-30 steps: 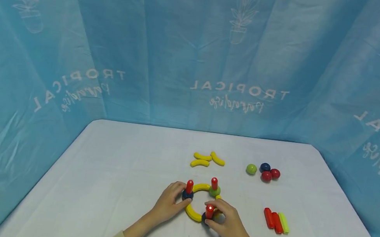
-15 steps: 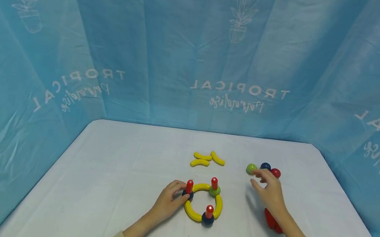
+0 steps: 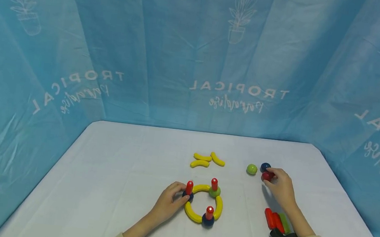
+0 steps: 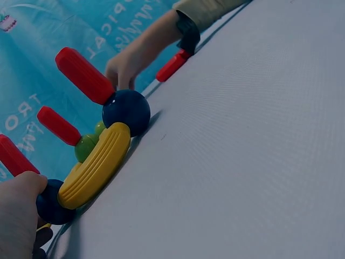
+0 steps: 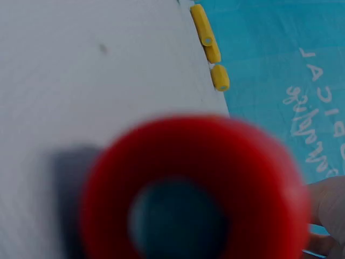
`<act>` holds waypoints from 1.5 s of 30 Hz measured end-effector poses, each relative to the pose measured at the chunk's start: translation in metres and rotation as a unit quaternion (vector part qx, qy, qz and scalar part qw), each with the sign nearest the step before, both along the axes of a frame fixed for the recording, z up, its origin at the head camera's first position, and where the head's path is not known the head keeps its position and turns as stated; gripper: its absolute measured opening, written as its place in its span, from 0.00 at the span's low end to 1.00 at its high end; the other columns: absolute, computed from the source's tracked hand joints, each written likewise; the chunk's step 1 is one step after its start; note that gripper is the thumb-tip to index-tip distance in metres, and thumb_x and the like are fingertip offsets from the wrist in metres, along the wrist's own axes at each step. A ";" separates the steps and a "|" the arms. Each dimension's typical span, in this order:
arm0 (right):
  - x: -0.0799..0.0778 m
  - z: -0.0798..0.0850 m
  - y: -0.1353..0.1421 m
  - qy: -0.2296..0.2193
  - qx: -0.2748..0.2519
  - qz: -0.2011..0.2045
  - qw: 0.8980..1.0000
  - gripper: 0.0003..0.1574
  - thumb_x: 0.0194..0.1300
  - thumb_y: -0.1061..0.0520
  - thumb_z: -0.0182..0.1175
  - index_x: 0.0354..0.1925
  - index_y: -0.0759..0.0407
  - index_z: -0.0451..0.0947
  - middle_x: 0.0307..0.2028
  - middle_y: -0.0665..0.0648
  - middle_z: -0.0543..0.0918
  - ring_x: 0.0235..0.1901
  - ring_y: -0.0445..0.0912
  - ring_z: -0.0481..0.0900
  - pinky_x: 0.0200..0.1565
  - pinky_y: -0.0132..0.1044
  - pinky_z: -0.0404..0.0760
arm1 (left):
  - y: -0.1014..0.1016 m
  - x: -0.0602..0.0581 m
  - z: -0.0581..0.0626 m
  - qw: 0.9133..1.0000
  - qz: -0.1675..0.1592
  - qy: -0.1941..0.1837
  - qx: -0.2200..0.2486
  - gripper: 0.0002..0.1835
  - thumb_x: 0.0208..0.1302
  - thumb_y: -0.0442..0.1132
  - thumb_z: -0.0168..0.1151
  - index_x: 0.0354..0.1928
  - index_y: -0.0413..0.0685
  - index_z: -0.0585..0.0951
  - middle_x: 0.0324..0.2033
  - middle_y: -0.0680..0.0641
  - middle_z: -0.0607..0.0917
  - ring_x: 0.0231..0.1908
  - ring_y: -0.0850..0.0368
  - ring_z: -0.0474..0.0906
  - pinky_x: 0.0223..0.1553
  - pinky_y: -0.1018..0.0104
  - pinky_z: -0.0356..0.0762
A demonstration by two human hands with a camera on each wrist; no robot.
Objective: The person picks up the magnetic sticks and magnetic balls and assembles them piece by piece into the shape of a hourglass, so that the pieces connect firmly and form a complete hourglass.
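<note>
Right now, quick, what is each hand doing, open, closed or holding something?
Left hand: grips the dark blue ball with a red peg on the yellow ring.
Right hand: holds a glossy red ball.

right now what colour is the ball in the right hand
Red: the round red ball held in the right hand, clearest from the head view.

Red ball (image 3: pixel 267 176) pinched near back-right, yellow ring (image 3: pixel 203 203) with upright pegs

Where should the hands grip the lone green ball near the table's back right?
Pinch the round green ball across its widest part, coming from above. It sits free on the white table, apart from the dark blue ball, so fingers have room on its sides.
</note>
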State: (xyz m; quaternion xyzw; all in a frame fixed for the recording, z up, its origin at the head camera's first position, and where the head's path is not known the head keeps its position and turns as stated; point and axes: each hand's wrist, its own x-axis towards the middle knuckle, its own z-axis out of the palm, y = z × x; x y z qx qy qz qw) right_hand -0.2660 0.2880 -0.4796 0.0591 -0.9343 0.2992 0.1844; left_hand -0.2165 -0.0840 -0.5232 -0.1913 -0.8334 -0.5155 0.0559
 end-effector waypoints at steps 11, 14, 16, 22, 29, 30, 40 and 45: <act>0.007 0.003 -0.004 -0.046 -0.005 0.000 0.999 0.22 0.53 0.65 0.68 0.47 0.70 0.75 0.41 0.69 0.80 0.41 0.58 0.77 0.46 0.53 0.80 | 0.001 0.001 0.001 1.000 0.003 0.000 -0.001 0.11 0.63 0.42 0.62 0.48 0.50 0.80 0.45 0.54 0.82 0.51 0.56 0.78 0.59 0.56 0.73; 0.010 0.006 -0.008 -0.031 -0.012 -0.006 0.999 0.22 0.53 0.64 0.68 0.47 0.69 0.75 0.40 0.67 0.82 0.39 0.55 0.78 0.43 0.42 0.82 | 0.000 0.001 0.002 1.000 0.001 0.005 0.006 0.12 0.64 0.42 0.61 0.48 0.51 0.80 0.45 0.54 0.81 0.51 0.56 0.78 0.58 0.57 0.74; 0.013 0.011 -0.015 -0.012 -0.033 0.002 0.999 0.23 0.53 0.65 0.69 0.47 0.69 0.75 0.40 0.66 0.82 0.39 0.53 0.79 0.40 0.31 0.80 | 0.000 0.002 0.002 1.000 -0.001 0.005 0.012 0.12 0.64 0.43 0.61 0.48 0.52 0.80 0.45 0.54 0.81 0.51 0.56 0.78 0.58 0.57 0.74; 0.034 0.037 -0.057 0.000 -0.128 0.082 0.988 0.26 0.53 0.62 0.70 0.51 0.65 0.75 0.45 0.61 0.83 0.40 0.36 0.79 0.41 0.18 0.76 | -0.002 0.000 0.004 0.999 -0.008 0.018 0.030 0.10 0.64 0.41 0.61 0.47 0.52 0.80 0.43 0.55 0.82 0.48 0.60 0.78 0.56 0.62 0.75; 0.070 0.051 -0.107 -0.046 -0.206 0.200 0.957 0.24 0.55 0.59 0.69 0.51 0.60 0.76 0.45 0.55 0.83 0.42 0.33 0.79 0.46 0.24 0.79 | 0.001 0.002 0.012 0.999 -0.001 0.044 0.025 0.11 0.62 0.33 0.61 0.47 0.42 0.80 0.43 0.46 0.83 0.45 0.51 0.79 0.52 0.58 0.77; 0.074 0.051 -0.113 -0.050 -0.212 0.216 0.952 0.24 0.55 0.59 0.69 0.50 0.60 0.76 0.44 0.54 0.83 0.42 0.34 0.80 0.47 0.25 0.79 | 0.001 0.004 0.014 0.999 -0.001 0.042 0.026 0.11 0.62 0.32 0.61 0.47 0.40 0.79 0.43 0.45 0.83 0.45 0.49 0.79 0.52 0.56 0.77; 0.095 0.036 -0.138 -0.037 -0.181 0.261 0.948 0.23 0.54 0.54 0.70 0.49 0.46 0.77 0.45 0.47 0.83 0.42 0.37 0.79 0.45 0.31 0.81 | 0.001 0.002 0.003 0.999 0.002 0.033 0.021 0.13 0.64 0.39 0.61 0.51 0.48 0.79 0.45 0.51 0.83 0.47 0.55 0.78 0.53 0.60 0.77; 0.096 0.027 -0.140 -0.028 -0.174 0.255 0.951 0.23 0.54 0.57 0.70 0.49 0.54 0.78 0.45 0.48 0.83 0.41 0.36 0.79 0.44 0.32 0.81 | 0.000 0.003 0.000 0.999 0.004 0.026 0.018 0.16 0.65 0.42 0.60 0.54 0.50 0.79 0.49 0.52 0.83 0.52 0.54 0.78 0.58 0.59 0.74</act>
